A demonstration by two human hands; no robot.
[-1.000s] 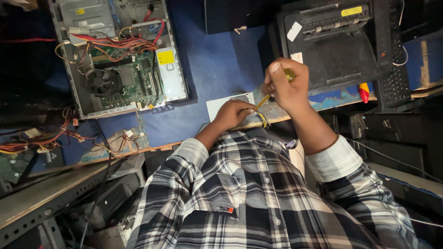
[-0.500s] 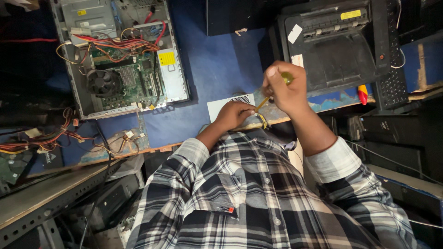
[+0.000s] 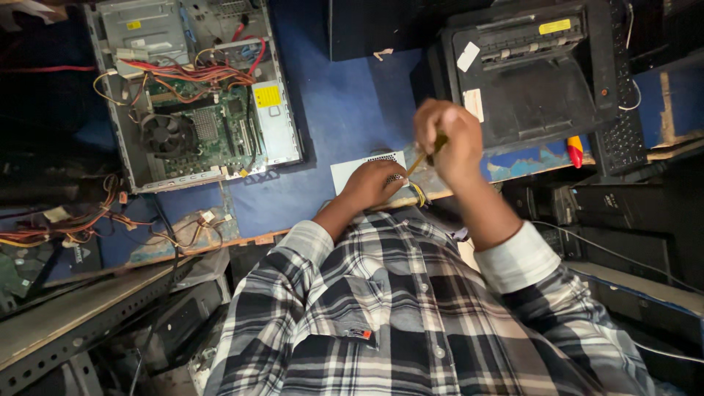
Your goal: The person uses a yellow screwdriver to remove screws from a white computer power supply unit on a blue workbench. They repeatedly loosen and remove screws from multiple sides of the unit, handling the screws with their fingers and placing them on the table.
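My left hand [image 3: 372, 183] rests flat on a small grey metal box with a perforated side [image 3: 358, 166], which lies at the near edge of the blue tabletop [image 3: 352, 95]. Just right of it and a little higher, my right hand [image 3: 449, 138] is shut around a yellow-handled screwdriver [image 3: 425, 155]. Its shaft slants down towards the box beside my left fingers. The tip is hidden behind my left hand. Both plaid sleeves fill the lower part of the view.
An open computer case [image 3: 205, 110] with a board, fan and coloured wires lies at the upper left. A black printer [image 3: 528, 81] and keyboard [image 3: 623, 110] are at the upper right, with a red-and-yellow tool [image 3: 576, 150] beside them. Loose cables [image 3: 59, 227] trail left.
My right hand has shifted slightly left with the screwdriver. My left hand stays on the grey box.
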